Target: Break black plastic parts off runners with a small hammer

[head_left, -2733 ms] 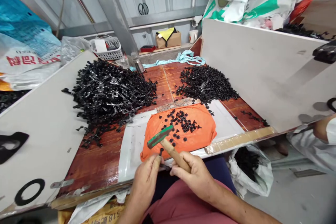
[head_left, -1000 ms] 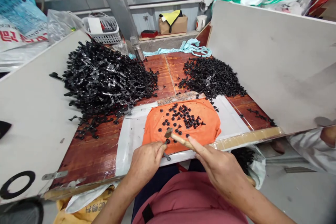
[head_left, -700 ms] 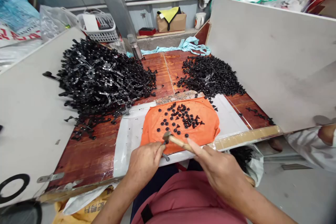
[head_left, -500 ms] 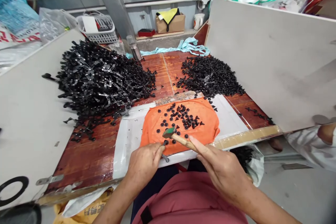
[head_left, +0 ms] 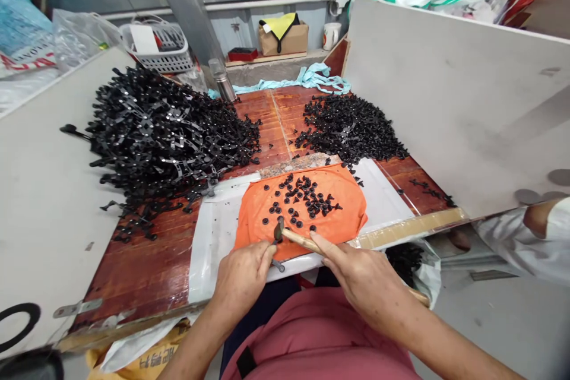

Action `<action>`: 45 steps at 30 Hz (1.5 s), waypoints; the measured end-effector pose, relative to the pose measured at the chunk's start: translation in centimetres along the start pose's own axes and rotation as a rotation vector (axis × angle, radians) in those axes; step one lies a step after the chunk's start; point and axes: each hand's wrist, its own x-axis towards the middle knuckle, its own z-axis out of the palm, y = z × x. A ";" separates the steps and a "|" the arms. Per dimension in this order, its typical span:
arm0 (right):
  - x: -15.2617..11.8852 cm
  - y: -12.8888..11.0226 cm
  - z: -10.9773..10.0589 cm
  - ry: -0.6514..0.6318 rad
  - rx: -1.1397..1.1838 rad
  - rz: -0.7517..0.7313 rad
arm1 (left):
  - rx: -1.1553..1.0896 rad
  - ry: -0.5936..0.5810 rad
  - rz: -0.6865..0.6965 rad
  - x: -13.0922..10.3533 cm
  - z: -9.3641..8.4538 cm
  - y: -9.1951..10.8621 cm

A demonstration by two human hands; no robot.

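Note:
My right hand (head_left: 356, 273) is wrapped round the wooden handle of a small hammer (head_left: 297, 238). The hammer's dark head is turned down close to the fingertips of my left hand (head_left: 244, 271). My left thumb and fingers pinch a small black plastic piece with a ringed end (head_left: 278, 266), at the front edge of an orange cloth (head_left: 345, 190). Part of that piece is hidden by my fingers and the hammer head. Many little black round-headed studs (head_left: 314, 199) lie scattered over the cloth, some upside down.
A tall heap of black strap-like parts (head_left: 164, 130) covers the table's left; a lower heap of black studs (head_left: 351, 127) lies right. Pale boards (head_left: 458, 113) wall both sides. A steel flask (head_left: 223, 82), basket (head_left: 162, 59) and mug (head_left: 331, 36) stand behind. Another person's sleeve (head_left: 556, 237) shows right.
The hammer head has turned and come down towards my left fingertips. My left hand keeps its pinch on the black piece. The whole view has shifted slightly.

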 end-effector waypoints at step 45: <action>-0.7 -0.3 0.1 0.103 0.096 -0.037 | 0.098 0.027 0.009 -0.2 0.8 -0.3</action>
